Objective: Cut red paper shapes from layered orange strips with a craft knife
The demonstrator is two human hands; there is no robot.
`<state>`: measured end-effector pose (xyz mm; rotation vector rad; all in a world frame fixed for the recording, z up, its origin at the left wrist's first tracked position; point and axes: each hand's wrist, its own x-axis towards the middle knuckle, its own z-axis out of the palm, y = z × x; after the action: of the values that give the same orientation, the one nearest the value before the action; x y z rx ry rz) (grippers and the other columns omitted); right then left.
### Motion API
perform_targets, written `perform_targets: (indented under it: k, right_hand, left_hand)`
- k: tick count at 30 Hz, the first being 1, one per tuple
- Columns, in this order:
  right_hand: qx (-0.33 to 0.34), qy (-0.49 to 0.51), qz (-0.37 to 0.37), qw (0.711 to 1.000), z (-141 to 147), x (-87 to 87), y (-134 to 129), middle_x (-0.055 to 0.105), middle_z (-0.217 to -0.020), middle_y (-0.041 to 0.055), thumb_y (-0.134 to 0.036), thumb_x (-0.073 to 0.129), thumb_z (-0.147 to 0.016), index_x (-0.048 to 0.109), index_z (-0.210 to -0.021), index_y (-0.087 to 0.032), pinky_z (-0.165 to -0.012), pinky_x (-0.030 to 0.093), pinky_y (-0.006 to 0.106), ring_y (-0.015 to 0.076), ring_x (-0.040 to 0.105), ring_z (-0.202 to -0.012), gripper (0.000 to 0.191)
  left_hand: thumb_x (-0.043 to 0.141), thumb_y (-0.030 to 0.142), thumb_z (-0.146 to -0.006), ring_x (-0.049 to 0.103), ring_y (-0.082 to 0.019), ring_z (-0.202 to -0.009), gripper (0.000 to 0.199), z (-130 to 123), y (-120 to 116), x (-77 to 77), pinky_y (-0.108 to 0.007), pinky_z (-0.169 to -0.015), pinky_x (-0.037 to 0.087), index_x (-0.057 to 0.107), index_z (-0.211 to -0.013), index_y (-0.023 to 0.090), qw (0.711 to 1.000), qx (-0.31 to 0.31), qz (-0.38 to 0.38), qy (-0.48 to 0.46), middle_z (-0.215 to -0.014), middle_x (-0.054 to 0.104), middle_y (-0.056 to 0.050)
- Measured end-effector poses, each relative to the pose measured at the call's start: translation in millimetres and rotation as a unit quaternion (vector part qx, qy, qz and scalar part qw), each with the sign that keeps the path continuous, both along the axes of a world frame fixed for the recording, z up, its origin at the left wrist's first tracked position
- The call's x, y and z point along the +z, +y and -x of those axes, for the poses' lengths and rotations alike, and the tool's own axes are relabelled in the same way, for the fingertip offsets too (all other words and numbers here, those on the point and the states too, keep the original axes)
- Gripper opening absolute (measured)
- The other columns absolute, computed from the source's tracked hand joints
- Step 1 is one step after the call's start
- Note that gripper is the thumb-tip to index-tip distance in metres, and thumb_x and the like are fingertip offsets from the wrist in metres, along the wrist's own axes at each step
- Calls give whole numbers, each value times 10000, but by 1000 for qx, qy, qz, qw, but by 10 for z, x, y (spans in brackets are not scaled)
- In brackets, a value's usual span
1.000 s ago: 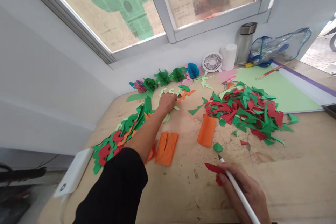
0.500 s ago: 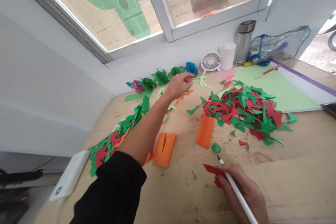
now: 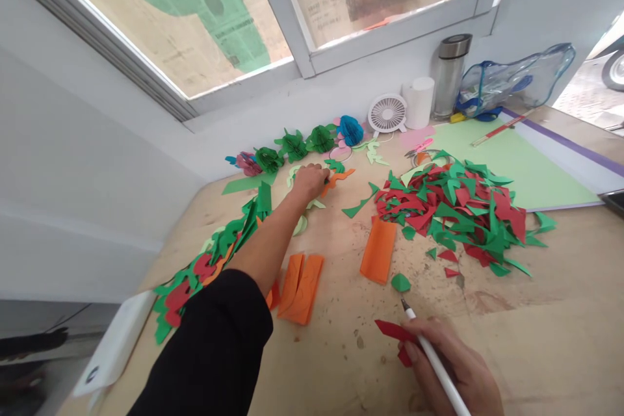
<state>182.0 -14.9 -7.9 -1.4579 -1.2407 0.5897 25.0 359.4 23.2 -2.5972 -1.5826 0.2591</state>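
My right hand (image 3: pixel 455 364) is closed around a white pen (image 3: pixel 439 364), its dark tip pointing up at a small green paper scrap (image 3: pixel 400 283). Folded red paper (image 3: pixel 390 330) sticks out beneath that hand's thumb and fingers. My left hand (image 3: pixel 311 182) reaches across the table with curled fingers, which mostly hide whatever is under them. Just beyond it lie a green paper cut-out (image 3: pixel 334 166) and a wavy orange cut-out (image 3: pixel 340 180). Pale green cut-outs (image 3: pixel 299 226) lie beside my left wrist.
Red and green scraps (image 3: pixel 453 208) are heaped at right. Folded orange paper (image 3: pixel 379 250) lies mid-table; more orange pieces (image 3: pixel 302 289) sit near my left forearm. Paper pompoms (image 3: pixel 320 138), a small fan (image 3: pixel 387 113), a bottle (image 3: pixel 451 78) and a clear pouch (image 3: pixel 517 81) line the back.
My left hand has come back and to the left, away from the blue pompom, and is now beside the orange cut-out. My right hand still holds the pen, nearly unmoved.
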Motion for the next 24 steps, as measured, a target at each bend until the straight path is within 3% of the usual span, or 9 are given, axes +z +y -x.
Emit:
perform_targets:
  k: [5, 8, 11, 14, 18, 21, 22, 24]
  right_hand:
    - [37, -24, -18, 999, -43, 11, 9, 719, -704, -23, -333, 622, -890, 714, -957, -276, -517, 537, 145, 112, 679, -566, 127]
    - [36, -14, -12, 999, -49, 23, 9, 720, -713, -18, -325, 623, -887, 715, -953, -269, -532, 538, 148, 113, 681, -582, 126]
    - [-1, 26, 9, 1000, 4, 44, -7, 702, -703, -11, -389, 598, -903, 723, -927, -260, -540, 533, 165, 115, 664, -580, 181]
    - [-19, 45, 23, 999, 56, 59, -21, 704, -704, -6, -439, 604, -894, 729, -925, -260, -551, 537, 184, 127, 658, -587, 220]
    - [-23, 50, 20, 998, 52, 56, -13, 724, -750, 2, -417, 597, -902, 730, -940, -263, -572, 542, 184, 127, 666, -620, 207]
    - [-1, 38, 6, 999, 28, 50, -1, 721, -726, -4, -387, 606, -897, 740, -943, -265, -558, 537, 172, 118, 664, -599, 187]
    - [18, 32, 0, 999, 26, 51, 0, 712, -690, -4, -390, 612, -892, 744, -932, -259, -533, 533, 176, 121, 657, -573, 191]
    - [-11, 38, 16, 999, 33, 56, -4, 730, -749, 17, -399, 588, -908, 743, -952, -251, -568, 549, 205, 142, 673, -627, 219]
  left_hand:
    - [586, 358, -958, 617, -218, -1074, 315, 15, 13, -14, -429, -912, 544, 586, -1220, 184, 998, 31, -8, -55, -1254, 596, -94]
    - [588, 344, -957, 632, -201, -1028, 260, 42, -35, 102, -406, -891, 549, 621, -1151, 174, 992, 45, -13, -117, -1192, 629, -84]
    - [565, 240, -926, 666, -190, -889, 177, 1, -150, 283, -315, -792, 543, 710, -963, 146, 981, 41, -11, -191, -946, 708, -53]
    - [536, 225, -889, 671, -165, -767, 223, -212, -334, 450, -246, -673, 515, 731, -938, 130, 965, 8, 8, -262, -811, 724, -27]
    - [558, 273, -890, 684, -134, -810, 273, -626, -536, 605, -216, -714, 509, 706, -1094, 167, 943, -60, 50, -324, -943, 754, -24]
    - [598, 289, -878, 686, -143, -858, 332, -706, -545, 662, -243, -790, 512, 673, -1192, 211, 943, -66, 55, -321, -987, 753, -16]
    - [602, 273, -877, 687, -160, -882, 299, -660, -526, 657, -256, -812, 512, 693, -1150, 195, 950, -50, 47, -306, -982, 749, -25]
    - [606, 268, -890, 685, -202, -905, 218, -487, -482, 597, -301, -829, 522, 723, -1033, 151, 964, 4, 26, -263, -939, 734, -48]
